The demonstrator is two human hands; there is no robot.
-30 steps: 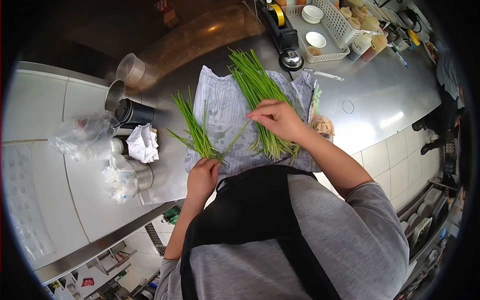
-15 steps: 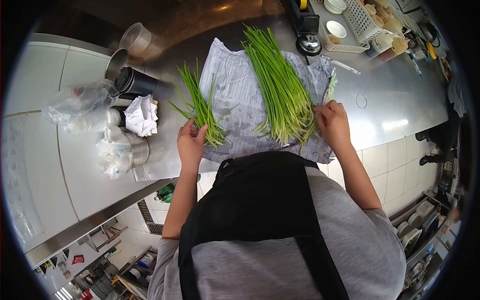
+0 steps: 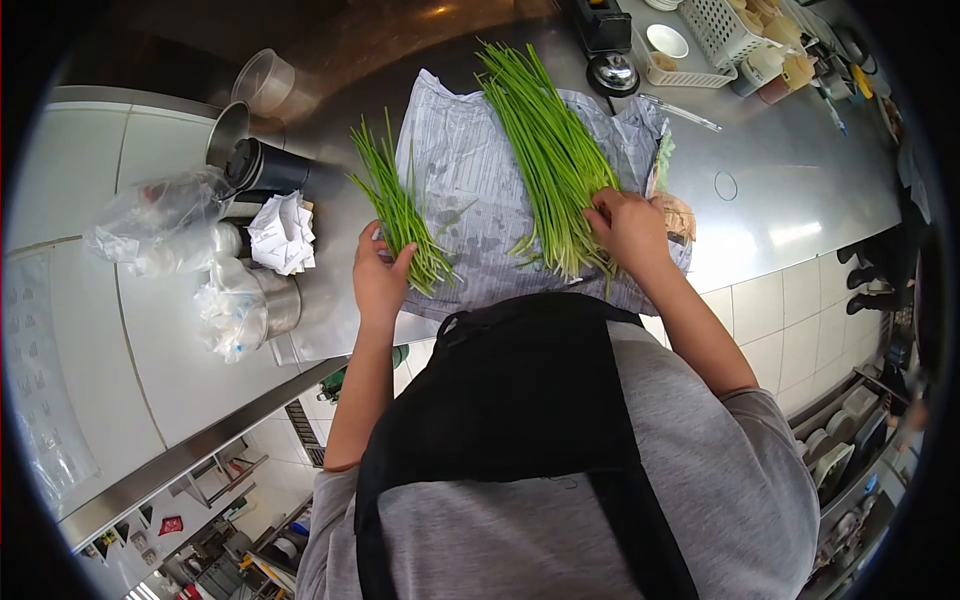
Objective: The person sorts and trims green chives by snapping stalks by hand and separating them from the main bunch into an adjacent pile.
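The large bunch [image 3: 550, 150] of green stalks lies on the paper [image 3: 455, 130], right of centre, its green tips toward the far side and its pale ends toward the near side. The small bunch [image 3: 395, 200] lies at the left edge of the paper, in the same general direction, with its far tips extending beyond that edge over the counter [image 3: 790, 200]. A strip of paper separates the two bunches. The left hand [image 3: 380, 278] is positioned at the near left side of the small bunch; thumb and fingers are spread with a gap between them, and the thumb is at the stalks. The right hand [image 3: 635, 232] is positioned at the right side of the large bunch, toward its near end; the fingers are bent and the fingertips are at the stalks. Whether they pinch a stalk cannot be told. A brown item [image 3: 679, 216] is located just right of the right hand, at the paper's right edge. A bell [image 3: 612, 74] and a pen [image 3: 680, 112] are located beyond the paper, at the far right. A rubber band [image 3: 726, 185] lies on the counter to the right. A black cup [image 3: 268, 166], a clear tub [image 3: 265, 80] and a stack of slips [image 3: 282, 233] are located left of the paper.
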